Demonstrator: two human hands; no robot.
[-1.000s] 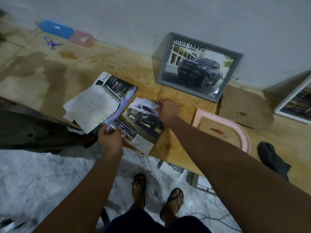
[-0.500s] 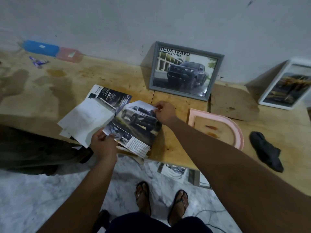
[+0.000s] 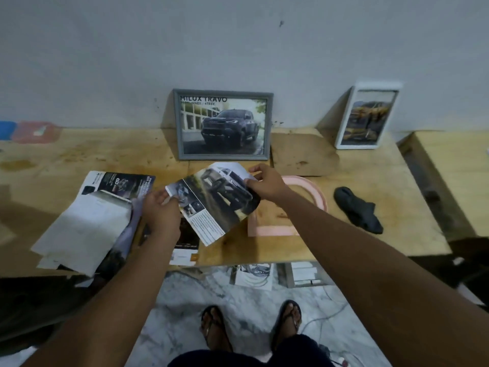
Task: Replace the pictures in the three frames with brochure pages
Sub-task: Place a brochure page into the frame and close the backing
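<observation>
A wooden table (image 3: pixel 357 234) against the wall carries a grey frame (image 3: pixel 223 125), a white frame (image 3: pixel 366 116), a pink frame (image 3: pixel 275 230) lying flat, a black cloth (image 3: pixel 357 209) and loose brochures (image 3: pixel 87 221)

— How many frames are on the desk (image 3: pixel 370 207)?
— Three: a grey frame (image 3: pixel 223 125) and a white frame (image 3: pixel 366 116) along the far edge, and a pink frame (image 3: pixel 288 207) lying flat.
— Loose brochure pages?
— One, a truck page (image 3: pixel 219 200), with two hands on it: the left hand (image 3: pixel 161 210) and the right hand (image 3: pixel 267 182).
— What else?
— One brochure pile (image 3: pixel 90 218) at the near left edge, its sheets too overlapped to count, and one dark cloth (image 3: pixel 357 209) toward the right edge.
</observation>
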